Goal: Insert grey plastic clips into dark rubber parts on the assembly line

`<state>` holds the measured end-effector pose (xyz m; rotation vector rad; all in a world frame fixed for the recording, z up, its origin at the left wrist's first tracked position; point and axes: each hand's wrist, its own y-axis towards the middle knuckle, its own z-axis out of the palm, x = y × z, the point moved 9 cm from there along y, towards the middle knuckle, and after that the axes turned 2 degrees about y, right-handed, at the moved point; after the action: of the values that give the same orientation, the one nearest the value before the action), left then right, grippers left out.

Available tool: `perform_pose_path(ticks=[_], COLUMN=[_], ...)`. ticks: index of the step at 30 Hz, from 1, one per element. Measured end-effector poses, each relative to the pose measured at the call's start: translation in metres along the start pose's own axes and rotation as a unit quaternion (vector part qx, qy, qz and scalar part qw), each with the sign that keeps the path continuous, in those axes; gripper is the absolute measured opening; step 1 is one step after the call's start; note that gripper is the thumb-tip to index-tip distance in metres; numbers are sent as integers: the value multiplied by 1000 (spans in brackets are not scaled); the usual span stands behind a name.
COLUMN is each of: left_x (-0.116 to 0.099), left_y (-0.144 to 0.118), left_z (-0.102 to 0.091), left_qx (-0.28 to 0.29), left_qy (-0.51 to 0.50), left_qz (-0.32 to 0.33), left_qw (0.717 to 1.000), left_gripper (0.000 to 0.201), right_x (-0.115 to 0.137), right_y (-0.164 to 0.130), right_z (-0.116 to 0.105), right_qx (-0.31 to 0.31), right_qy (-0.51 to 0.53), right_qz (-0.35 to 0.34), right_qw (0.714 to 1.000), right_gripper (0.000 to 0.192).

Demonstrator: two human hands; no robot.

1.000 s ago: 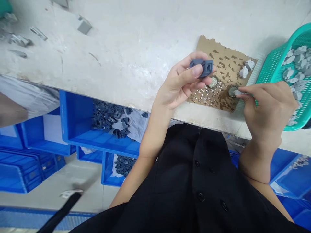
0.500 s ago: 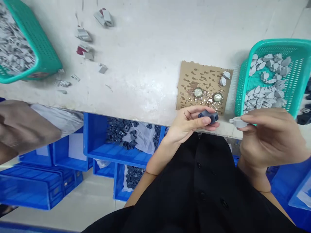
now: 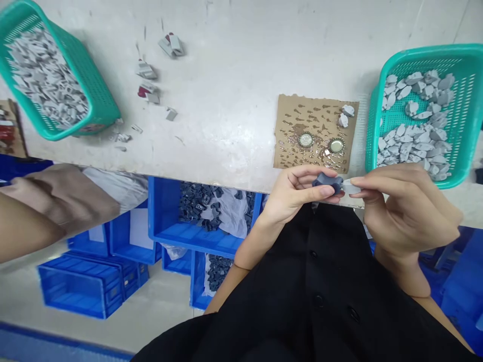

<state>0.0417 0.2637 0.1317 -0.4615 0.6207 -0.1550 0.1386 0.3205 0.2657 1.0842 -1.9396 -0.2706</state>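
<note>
The relation that counts here is end to end: the grey piece (image 3: 351, 188) sits directly to the right of the dark part (image 3: 323, 182), its narrow left tip meeting the dark part's right end. The two look to be touching, though whether the tip has gone into an opening is too small to tell. The dark part's long axis runs roughly left to right, dipping slightly at the right, and the grey piece lies nearly in line with it. The left hand (image 3: 290, 193) is closed round the dark part, thumb in front and fingers behind, leaving the right end exposed beyond the thumb tip. The right hand (image 3: 409, 206) pinches the grey piece between thumb and forefinger at its far end, so the piece projects leftward from the fingertips; of the two, the left hand is nearer the meeting point. Both parts are held up by the near edge of the bench (image 3: 226, 100), just below the wet cardboard (image 3: 282, 151) in view, with the green basket (image 3: 371, 130) of grey pieces beyond the right hand.
</note>
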Motion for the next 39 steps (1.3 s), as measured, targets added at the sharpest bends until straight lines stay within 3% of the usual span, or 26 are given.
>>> perform_pose_path(ticks=[6,12,18,24,29,39], left_x=[0,2,0,0,7,-1], left_y=[-7,-6,-6,-8,-7,4], left_z=[-5,-5,-8,-3,-3,7], left_qx=[-26,-44,-38,-51,-79,-39], left_qy=[65,44,108,108,103,94], left_qz=[21,39,9,15,24,-30], left_qw=[997,997,993,993,991,994], left_gripper=[41,30,40,41,41,42], right_x=[2,-10,-14,-12,-16,-22], right_y=[-3,-8,-15,-22,-21,-15], right_z=[-1,3,1,-3,-4,-9], right_qx=[-21,-30,-35,-79,-77,-63], right_qy=[2,24,72,33,20,68], right_qz=[-32,-21,-22,-41,-38,-37], right_qw=[999,999,997,995,996,995], right_gripper=[25,28,27,28,27,34])
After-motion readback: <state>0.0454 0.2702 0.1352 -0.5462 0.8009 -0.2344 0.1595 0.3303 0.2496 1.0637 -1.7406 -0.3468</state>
